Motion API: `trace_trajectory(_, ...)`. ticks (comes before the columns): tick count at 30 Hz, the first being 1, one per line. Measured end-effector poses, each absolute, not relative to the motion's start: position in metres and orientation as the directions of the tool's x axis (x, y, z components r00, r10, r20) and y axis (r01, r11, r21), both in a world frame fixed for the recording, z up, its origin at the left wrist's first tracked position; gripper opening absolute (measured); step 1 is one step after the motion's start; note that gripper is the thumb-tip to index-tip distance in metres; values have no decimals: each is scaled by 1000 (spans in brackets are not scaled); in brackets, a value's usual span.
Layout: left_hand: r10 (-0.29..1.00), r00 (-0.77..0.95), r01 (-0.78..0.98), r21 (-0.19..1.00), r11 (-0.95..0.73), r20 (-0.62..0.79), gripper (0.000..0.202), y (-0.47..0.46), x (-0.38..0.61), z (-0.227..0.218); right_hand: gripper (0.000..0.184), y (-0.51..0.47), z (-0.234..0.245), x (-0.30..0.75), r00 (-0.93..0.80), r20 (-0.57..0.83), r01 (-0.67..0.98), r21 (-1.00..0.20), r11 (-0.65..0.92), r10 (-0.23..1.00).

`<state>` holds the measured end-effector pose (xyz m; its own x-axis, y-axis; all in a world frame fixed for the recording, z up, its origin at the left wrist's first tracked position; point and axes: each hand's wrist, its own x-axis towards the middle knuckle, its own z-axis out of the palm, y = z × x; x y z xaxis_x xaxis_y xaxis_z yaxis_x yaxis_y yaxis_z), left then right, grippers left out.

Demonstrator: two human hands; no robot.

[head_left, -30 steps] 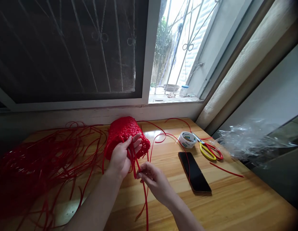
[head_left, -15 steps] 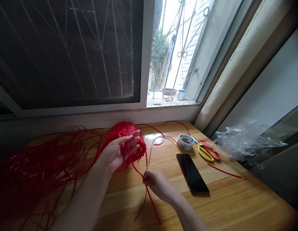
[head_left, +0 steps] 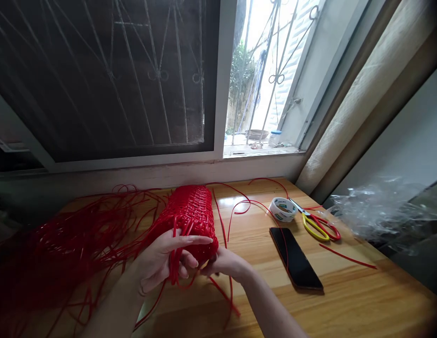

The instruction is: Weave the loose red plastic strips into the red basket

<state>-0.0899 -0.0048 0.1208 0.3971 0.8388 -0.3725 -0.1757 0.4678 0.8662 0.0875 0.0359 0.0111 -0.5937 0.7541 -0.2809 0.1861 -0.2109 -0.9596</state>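
A red basket-like piece (head_left: 190,206), woven from thin plastic cord, lies on its side on the wooden table. My left hand (head_left: 165,263) is at its near end, index finger stretched along the weave. A bundle of red cord (head_left: 175,265) loops over the other, bent fingers of that hand. My right hand (head_left: 223,263) is closed at the near right edge of the weave, apparently pinching a cord; its fingertips are partly hidden. Loose cord ends (head_left: 223,295) trail on the table below it.
A large tangle of red cord (head_left: 74,239) spreads over the left side. To the right are a tape roll (head_left: 282,210), scissors (head_left: 315,225), a black phone (head_left: 296,258) and a short cord piece (head_left: 347,256). Clear plastic wrap (head_left: 377,211) lies beyond the table's right edge.
My right hand has moved up from the loose cord to the edge of the weave. My left hand has lowered, and the woven piece has turned and shows more of its side. The view shifted slightly.
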Motion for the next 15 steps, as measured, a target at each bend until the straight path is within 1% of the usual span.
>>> trace_trajectory(1, 845, 396, -154, 882, 446, -359, 32, -5, -90, 118, 45, 33, 11, 88, -611, -279, 138, -959, -247, 741)
trace_trajectory(3, 859, 394, -112, 910, 399, -328, 32, -4, -88, 112, 52, 28, 8, 84, -603, -266, 30, -950, -312, 752)
trace_trajectory(5, 868, 387, -68, 930, 362, -310, 30, -3, -83, 105, 54, 26, 2, 75, -532, -272, -55, -934, -354, 802)
trace_trajectory(7, 889, 340, -23, 943, 332, -305, 27, -3, -78, 99, 54, 29, -6, 64, -423, -274, -115, -929, -351, 863)
trace_trajectory(9, 918, 251, 40, 951, 306, -306, 28, -3, -77, 93, 50, 38, -11, 57, -281, -242, -183, -936, -300, 929)
trace_trajectory(11, 935, 185, 99, 952, 288, -302, 34, -2, -80, 87, 43, 52, -12, 56, -133, -198, -238, -945, -226, 971)
trace_trajectory(13, 954, 125, 105, 960, 260, -272, 37, -1, -84, 78, 36, 66, -10, 59, 0, -153, -262, -954, -147, 988)
trace_trajectory(15, 973, 38, 66, 972, 225, -228, 36, 0, -86, 67, 33, 79, -7, 63, 109, -101, -253, -965, -71, 989)
